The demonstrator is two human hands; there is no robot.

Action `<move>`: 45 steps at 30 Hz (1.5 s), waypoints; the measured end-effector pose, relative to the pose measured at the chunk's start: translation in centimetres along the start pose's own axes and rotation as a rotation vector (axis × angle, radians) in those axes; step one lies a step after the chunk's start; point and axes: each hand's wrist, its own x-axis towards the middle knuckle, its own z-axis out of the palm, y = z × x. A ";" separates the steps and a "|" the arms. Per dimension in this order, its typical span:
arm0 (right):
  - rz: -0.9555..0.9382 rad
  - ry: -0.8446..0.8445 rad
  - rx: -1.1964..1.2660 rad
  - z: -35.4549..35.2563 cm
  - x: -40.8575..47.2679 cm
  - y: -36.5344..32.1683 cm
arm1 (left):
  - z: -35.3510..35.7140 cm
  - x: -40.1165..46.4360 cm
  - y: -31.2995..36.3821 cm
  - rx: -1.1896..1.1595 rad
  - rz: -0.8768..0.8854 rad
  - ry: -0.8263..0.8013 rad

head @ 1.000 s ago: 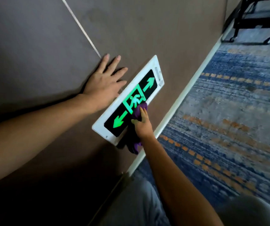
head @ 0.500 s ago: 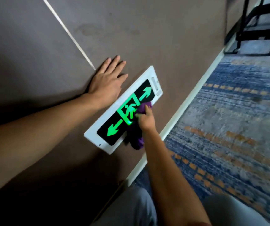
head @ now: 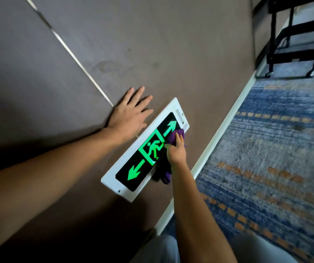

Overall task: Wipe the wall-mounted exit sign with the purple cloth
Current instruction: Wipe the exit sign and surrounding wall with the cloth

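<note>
The exit sign [head: 133, 172] is a white-framed black panel with glowing green arrows and a running figure, fixed low on the brown wall. My right hand [head: 176, 150] grips the purple cloth [head: 177, 134] and presses it on the sign's lower edge, near the right arrow. The cloth's tail hangs below my wrist. My left hand [head: 129, 115] lies flat on the wall just above the sign, fingers spread, holding nothing.
A white baseboard [head: 228, 122] runs along the wall's foot. Blue and orange patterned carpet [head: 266, 158] covers the floor. A black metal cart frame on wheels [head: 294, 44] stands further along the wall. My grey trouser knees show at the bottom.
My right hand has slid the cloth along the sign from beside the running figure toward the right arrow. My left hand stays flat on the wall.
</note>
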 end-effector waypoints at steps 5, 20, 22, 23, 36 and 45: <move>0.061 -0.008 -0.036 0.6 -1.8 1.8 | 0.0 0.3 0.1 -0.072 -0.003 -0.001; -0.067 0.101 -0.107 0.1 1.7 0.8 | 0.4 0.9 0.3 -0.112 -0.011 -0.003; -0.034 0.142 -0.099 1.2 0.5 2.2 | 0.4 1.6 0.3 -0.118 0.000 -0.010; -0.002 0.162 -0.054 1.4 0.3 2.8 | 0.3 2.0 0.3 -0.128 0.003 -0.017; -0.001 0.243 0.164 -0.6 5.6 -1.7 | -0.1 3.0 0.2 -0.153 0.020 -0.041; -0.341 0.181 0.169 1.1 4.4 -9.0 | -0.3 2.8 0.2 -0.202 0.014 0.005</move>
